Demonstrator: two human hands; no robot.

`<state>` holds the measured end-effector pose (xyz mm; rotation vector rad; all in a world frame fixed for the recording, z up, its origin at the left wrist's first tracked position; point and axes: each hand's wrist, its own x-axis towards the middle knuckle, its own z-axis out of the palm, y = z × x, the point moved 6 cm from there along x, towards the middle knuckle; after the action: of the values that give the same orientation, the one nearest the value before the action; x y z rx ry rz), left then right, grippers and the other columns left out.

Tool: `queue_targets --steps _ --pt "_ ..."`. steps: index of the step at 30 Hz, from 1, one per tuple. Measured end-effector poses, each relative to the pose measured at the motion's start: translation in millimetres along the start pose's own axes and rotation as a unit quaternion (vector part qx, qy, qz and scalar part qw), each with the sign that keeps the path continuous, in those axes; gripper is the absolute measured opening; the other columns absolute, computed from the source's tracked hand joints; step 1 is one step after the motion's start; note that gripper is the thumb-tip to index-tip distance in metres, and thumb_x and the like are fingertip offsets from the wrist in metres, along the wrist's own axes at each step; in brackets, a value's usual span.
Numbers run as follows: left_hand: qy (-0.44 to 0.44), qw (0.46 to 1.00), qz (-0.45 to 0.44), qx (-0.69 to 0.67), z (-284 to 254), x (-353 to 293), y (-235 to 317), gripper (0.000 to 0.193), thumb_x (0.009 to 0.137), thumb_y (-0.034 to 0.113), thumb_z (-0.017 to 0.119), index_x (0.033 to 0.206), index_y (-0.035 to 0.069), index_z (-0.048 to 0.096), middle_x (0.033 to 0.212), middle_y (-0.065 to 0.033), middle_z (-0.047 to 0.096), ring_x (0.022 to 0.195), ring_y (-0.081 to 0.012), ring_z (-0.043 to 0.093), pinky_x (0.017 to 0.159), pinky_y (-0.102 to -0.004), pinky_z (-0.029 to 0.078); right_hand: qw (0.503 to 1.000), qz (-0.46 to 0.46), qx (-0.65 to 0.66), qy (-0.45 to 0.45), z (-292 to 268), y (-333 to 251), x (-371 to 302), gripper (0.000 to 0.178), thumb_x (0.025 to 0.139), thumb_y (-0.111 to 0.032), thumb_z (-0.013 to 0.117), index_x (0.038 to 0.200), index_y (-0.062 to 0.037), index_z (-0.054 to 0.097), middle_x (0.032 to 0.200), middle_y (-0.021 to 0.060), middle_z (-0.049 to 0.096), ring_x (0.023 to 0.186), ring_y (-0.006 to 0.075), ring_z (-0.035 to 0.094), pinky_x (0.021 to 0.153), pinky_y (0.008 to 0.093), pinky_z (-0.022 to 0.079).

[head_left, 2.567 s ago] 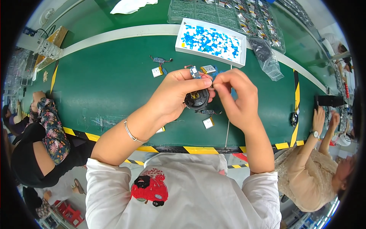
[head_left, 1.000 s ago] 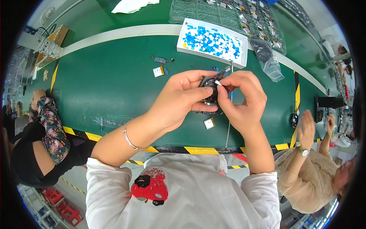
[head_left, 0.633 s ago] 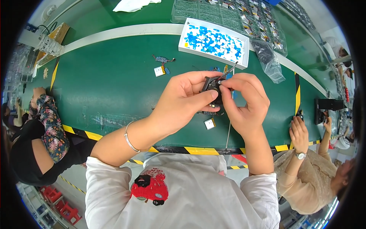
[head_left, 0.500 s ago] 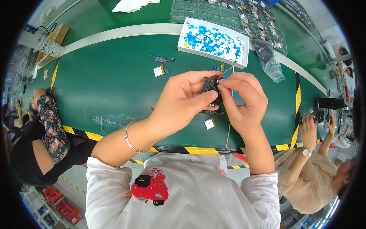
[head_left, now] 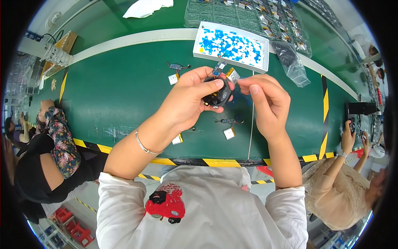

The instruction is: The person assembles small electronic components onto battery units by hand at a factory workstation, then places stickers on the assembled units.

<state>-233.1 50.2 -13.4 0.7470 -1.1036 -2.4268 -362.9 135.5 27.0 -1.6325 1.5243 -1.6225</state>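
Note:
My left hand [head_left: 188,93] is closed around a round black plastic housing [head_left: 222,93], with the thumb lying across its top. At the housing's far edge sits a small blue circuit board [head_left: 217,71]. Just right of the board, a silver battery [head_left: 233,76] with a yellow end stands tilted. My right hand [head_left: 271,101] has its fingers bent in a pinch, the index fingertip by the battery's lower right edge; what lies between them is too small to tell. Nearby on the table are another board [head_left: 227,121] and a battery [head_left: 229,133].
Beyond my hands stands a white box [head_left: 226,62] of small blue and white pieces. Behind it are clear trays [head_left: 199,17], some holding parts, and a plastic bag [head_left: 292,64]. Another board [head_left: 177,67] lies on the green table [head_left: 120,91]. Co-workers sit on both sides.
My left hand has shifted left and turned the housing, so the board and battery now show at its far edge. My right fingers have come away from the housing to the battery's side.

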Motion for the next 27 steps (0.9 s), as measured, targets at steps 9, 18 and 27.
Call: queue_targets --steps 9,18,27 --pt "-0.049 0.985 0.071 0.149 18 2 -3 0.012 0.089 0.003 0.058 0.1 0.001 0.057 0.086 -0.0029 0.062 0.074 -0.0075 0.06 0.058 -0.02 0.05 1.0 -0.003 -0.02 0.008 9 1 1 0.01 0.079 0.0 0.062 0.089 0.0005 0.061 0.1 0.0112 0.06 0.096 0.0214 0.057 0.083 0.032 0.045" --pt "-0.003 0.867 0.152 0.474 9 12 36 0.023 0.09 0.018 0.058 0.101 -0.001 0.064 0.085 -0.0069 0.067 0.079 -0.0116 0.062 0.07 -0.0258 0.048 0.913 0.138 -0.194 0.332 -197 45 -29 0.022 0.082 -0.007 0.057 0.102 0.0001 0.063 0.091 0.0003 0.062 0.076 0.0071 0.052 0.068 0.0219 0.041" --pt "0.18 0.824 0.176 0.507 -41 58 98 0.021 0.087 0.016 0.058 0.094 -0.002 0.065 0.075 -0.0047 0.064 0.069 -0.0086 0.058 0.063 -0.0239 0.047 0.543 0.314 -0.648 0.432 -271 58 -77 0.045 0.079 -0.037 0.061 0.116 -0.0121 0.061 0.109 0.0137 0.063 0.103 0.0312 0.057 0.089 0.0381 0.044"
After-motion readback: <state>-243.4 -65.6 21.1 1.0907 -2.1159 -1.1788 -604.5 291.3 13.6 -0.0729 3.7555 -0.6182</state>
